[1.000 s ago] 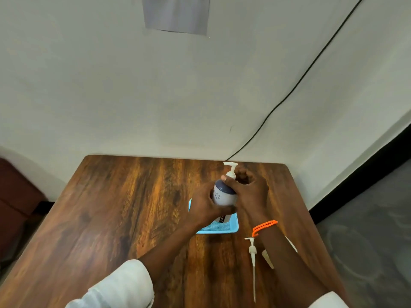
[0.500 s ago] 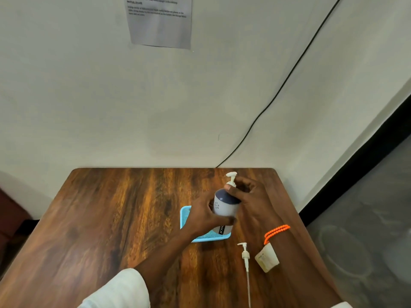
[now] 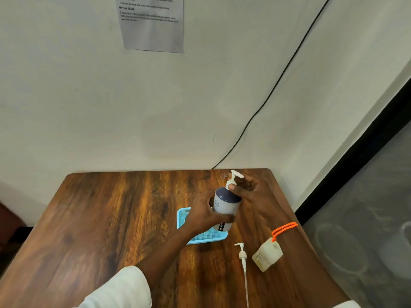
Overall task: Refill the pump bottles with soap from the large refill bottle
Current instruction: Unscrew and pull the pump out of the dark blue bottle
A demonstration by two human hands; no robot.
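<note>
A white pump bottle (image 3: 225, 206) with a dark navy shoulder and white pump head is held tilted above a light blue tray (image 3: 203, 237). My left hand (image 3: 203, 213) grips its body from the left. My right hand (image 3: 249, 194) pinches the collar at the base of the pump. A loose white pump with its long dip tube (image 3: 243, 261) lies on the table in front of the tray. A small pale square bottle (image 3: 266, 255) without a pump sits just right of it, under my right forearm.
The wooden table (image 3: 111, 218) stands against a pale wall. A black cable (image 3: 278, 78) runs down the wall to the table's back edge. A printed sheet (image 3: 153, 23) hangs on the wall. Grey floor lies to the right.
The view tipped up and shifted, which brought the small square bottle out from under my right arm. Both hands stay on the pump bottle, and my right fingers have shifted around the pump collar.
</note>
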